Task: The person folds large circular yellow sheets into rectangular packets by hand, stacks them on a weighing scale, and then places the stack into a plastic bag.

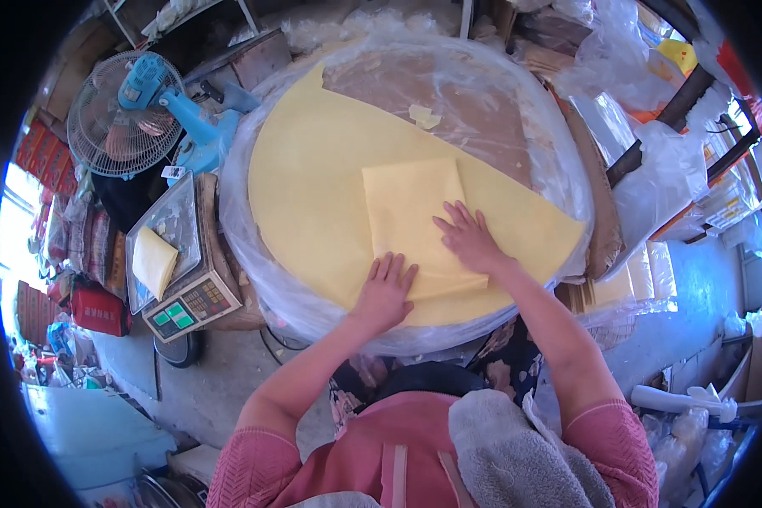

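Observation:
A large, thin yellow sheet [305, 186], soft-looking and rounded on its left side, covers much of a round table lined with clear plastic [554, 144]. On top of it lies a folded yellow piece [411, 199], roughly rectangular, in front of me. My left hand [385, 294] rests palm down at the near left corner of this folded piece, fingers stretched out. Farther right, my right hand [470, 241] presses flat on its right part with the fingers spread. Neither hand grips anything. Whether the folded piece is joined to the sheet below cannot be made out.
Left of the table stands a digital scale [193, 303] with another folded yellow piece [154, 261] on its metal pan. Behind it is a blue fan [199, 127]. A small yellow scrap [425, 117] lies toward the table's far side. Plastic bags [660, 169] crowd the right.

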### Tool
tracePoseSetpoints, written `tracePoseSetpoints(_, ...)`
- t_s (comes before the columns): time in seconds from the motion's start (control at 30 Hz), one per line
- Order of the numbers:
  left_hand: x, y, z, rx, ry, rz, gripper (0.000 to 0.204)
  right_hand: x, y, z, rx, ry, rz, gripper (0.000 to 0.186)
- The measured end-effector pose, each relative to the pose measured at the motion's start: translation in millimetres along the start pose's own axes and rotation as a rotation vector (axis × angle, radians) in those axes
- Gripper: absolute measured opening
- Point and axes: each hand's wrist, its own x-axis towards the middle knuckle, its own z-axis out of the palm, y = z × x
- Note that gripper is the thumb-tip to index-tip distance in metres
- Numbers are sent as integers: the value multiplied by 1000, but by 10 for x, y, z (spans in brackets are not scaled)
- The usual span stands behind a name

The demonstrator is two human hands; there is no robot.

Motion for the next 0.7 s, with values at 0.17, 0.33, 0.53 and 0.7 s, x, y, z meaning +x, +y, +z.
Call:
tracePoseSetpoints(0.17, -42, -226, -285, -229, -68, -15, 55, -338, 219, -425, 586, -95, -68, 61)
tracePoseSetpoints(0.33, -78, -169, -615, -483, -340, 36, 52, -675, -95, -390, 383, -49, -123, 51)
tracePoseSetpoints(0.53, -322, -612, -526, -589, 141, 216, 69, -659, 36, -293, 609, -83, -88, 50)
tracePoseSetpoints(0.7, -100, -845, 2, -638, 375, 110, 47, -506, 124, -152, 872, 37, 257, 36)
